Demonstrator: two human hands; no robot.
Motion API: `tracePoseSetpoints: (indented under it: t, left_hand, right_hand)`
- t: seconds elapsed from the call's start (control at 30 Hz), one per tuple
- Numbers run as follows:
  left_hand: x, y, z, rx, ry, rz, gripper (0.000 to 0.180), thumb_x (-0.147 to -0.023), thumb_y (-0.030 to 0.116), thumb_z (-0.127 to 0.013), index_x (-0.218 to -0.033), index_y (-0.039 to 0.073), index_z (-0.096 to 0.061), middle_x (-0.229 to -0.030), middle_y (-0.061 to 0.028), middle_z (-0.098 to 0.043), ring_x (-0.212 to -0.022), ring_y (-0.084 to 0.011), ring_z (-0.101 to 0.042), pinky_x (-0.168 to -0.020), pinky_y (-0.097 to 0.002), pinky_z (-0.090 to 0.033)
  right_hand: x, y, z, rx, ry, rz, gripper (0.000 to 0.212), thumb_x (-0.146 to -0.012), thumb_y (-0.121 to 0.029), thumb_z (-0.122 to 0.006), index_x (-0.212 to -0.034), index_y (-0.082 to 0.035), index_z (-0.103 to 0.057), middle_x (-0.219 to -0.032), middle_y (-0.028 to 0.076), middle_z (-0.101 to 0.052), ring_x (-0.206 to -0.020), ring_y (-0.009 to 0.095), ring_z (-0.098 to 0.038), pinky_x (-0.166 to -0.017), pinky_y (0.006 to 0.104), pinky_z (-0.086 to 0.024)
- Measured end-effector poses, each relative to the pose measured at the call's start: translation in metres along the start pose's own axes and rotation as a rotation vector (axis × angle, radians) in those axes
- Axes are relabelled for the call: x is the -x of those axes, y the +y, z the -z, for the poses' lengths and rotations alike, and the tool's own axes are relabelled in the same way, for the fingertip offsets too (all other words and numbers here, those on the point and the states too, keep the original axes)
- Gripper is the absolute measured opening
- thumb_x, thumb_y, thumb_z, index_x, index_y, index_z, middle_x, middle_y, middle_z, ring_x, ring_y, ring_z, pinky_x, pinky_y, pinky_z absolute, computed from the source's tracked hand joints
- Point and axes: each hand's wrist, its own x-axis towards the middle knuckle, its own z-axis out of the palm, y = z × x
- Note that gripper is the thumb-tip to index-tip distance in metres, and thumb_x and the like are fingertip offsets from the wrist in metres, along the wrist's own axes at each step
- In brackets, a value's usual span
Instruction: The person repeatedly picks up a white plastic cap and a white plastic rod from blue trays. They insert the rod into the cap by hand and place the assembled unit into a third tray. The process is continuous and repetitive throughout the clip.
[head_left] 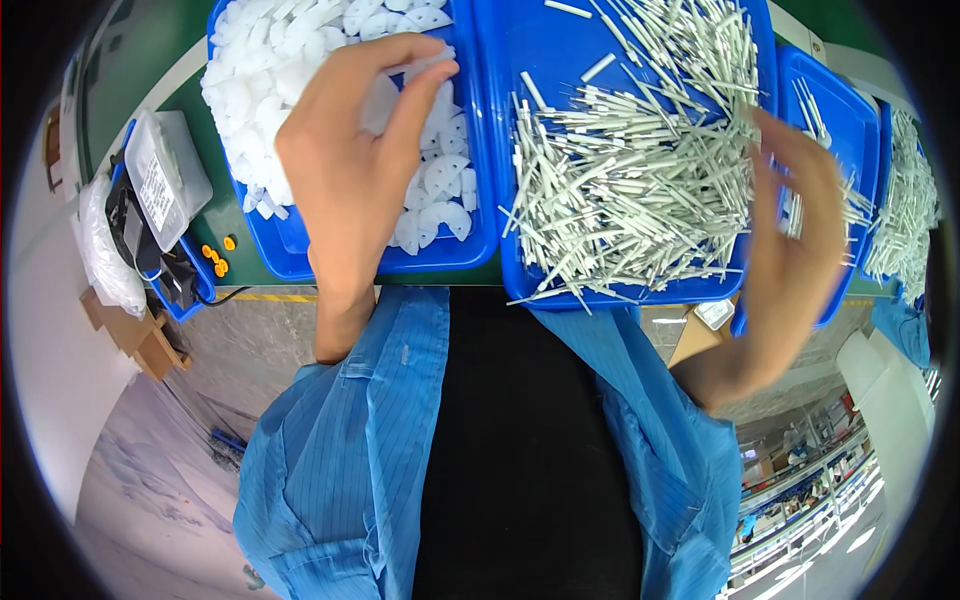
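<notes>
My left hand (pixel 345 150) is over a blue tray (pixel 290 262) heaped with flat, curved white plastic pieces (pixel 265 80). Its thumb and forefinger pinch together, with the edge of a white plastic piece showing between the tips. A second blue tray (pixel 625 298) beside it holds a loose pile of thin white rods (pixel 620 180) with fine metal ends. At the right edge of that pile is my right hand (pixel 795 215), smeared by motion. Its fingertips are down by the rods, and whether they grip one is not clear.
Farther right stand a smaller blue tray (pixel 850 110) with a few rods and another heap of rods (pixel 900 200). At left are a clear lidded box (pixel 165 185), a clear plastic bag (pixel 108 250), a black device (pixel 180 275) and several small orange parts (pixel 220 265).
</notes>
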Motion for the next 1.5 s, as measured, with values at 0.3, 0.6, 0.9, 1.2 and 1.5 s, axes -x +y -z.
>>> tracePoseSetpoints:
  t: [0.3, 0.6, 0.9, 1.2, 1.5]
  left_hand:
    - [0.013, 0.003, -0.006, 0.733, -0.017, 0.046, 0.027, -0.084, -0.007, -0.067, -0.110, -0.006, -0.061, -0.105, -0.0143, -0.065, -0.093, -0.0211, -0.067, -0.078, -0.0284, -0.055]
    - [0.018, 0.009, -0.019, 1.198, -0.133, 0.235, 0.034, -0.086, -0.001, -0.067, -0.118, -0.006, -0.059, -0.105, -0.0162, -0.066, -0.089, -0.0220, -0.069, -0.075, -0.0277, -0.055]
    - [0.019, 0.016, -0.032, 1.056, 0.011, 0.153, 0.028, -0.085, -0.009, -0.065, -0.112, -0.009, -0.060, -0.103, -0.0197, -0.068, -0.089, -0.0190, -0.069, -0.078, -0.0256, -0.057]
    - [0.025, 0.013, -0.031, 1.133, 0.053, 0.161, 0.031, -0.080, -0.013, -0.068, -0.110, -0.011, -0.058, -0.105, -0.0215, -0.066, -0.095, -0.0241, -0.069, -0.085, -0.0303, -0.058]
    - [0.022, 0.011, -0.029, 1.173, 0.015, 0.088, 0.024, -0.079, -0.016, -0.067, -0.103, -0.012, -0.062, -0.106, -0.0219, -0.064, -0.096, -0.0257, -0.068, -0.084, -0.0310, -0.060]
  right_hand:
    - [-0.006, -0.010, -0.071, 0.110, -0.209, 0.282, 0.007, -0.076, 0.000, -0.062, -0.083, 0.001, -0.060, -0.082, 0.012, -0.058, -0.082, 0.028, -0.057, -0.076, 0.0375, -0.049]
    - [-0.014, -0.027, -0.046, -0.493, -0.111, 0.158, 0.019, -0.087, -0.004, -0.062, -0.105, 0.000, -0.054, -0.073, 0.004, -0.059, -0.061, 0.012, -0.051, -0.061, 0.0303, -0.045]
    - [0.020, -0.075, -0.047, -0.645, -0.247, -0.077, 0.011, -0.096, -0.008, -0.054, -0.105, -0.003, -0.056, -0.072, 0.007, -0.063, -0.052, 0.013, -0.054, -0.048, 0.0283, -0.042]
    - [0.026, -0.077, -0.058, -0.421, -0.055, 0.060, 0.011, -0.088, -0.009, -0.068, -0.091, -0.006, -0.057, -0.053, 0.004, -0.053, -0.042, 0.018, -0.056, -0.039, 0.0300, -0.040]
    - [0.025, -0.076, -0.052, -0.560, -0.086, 0.014, 0.010, -0.088, -0.005, -0.066, -0.091, -0.004, -0.057, -0.056, 0.005, -0.055, -0.042, 0.018, -0.056, -0.040, 0.0292, -0.041]
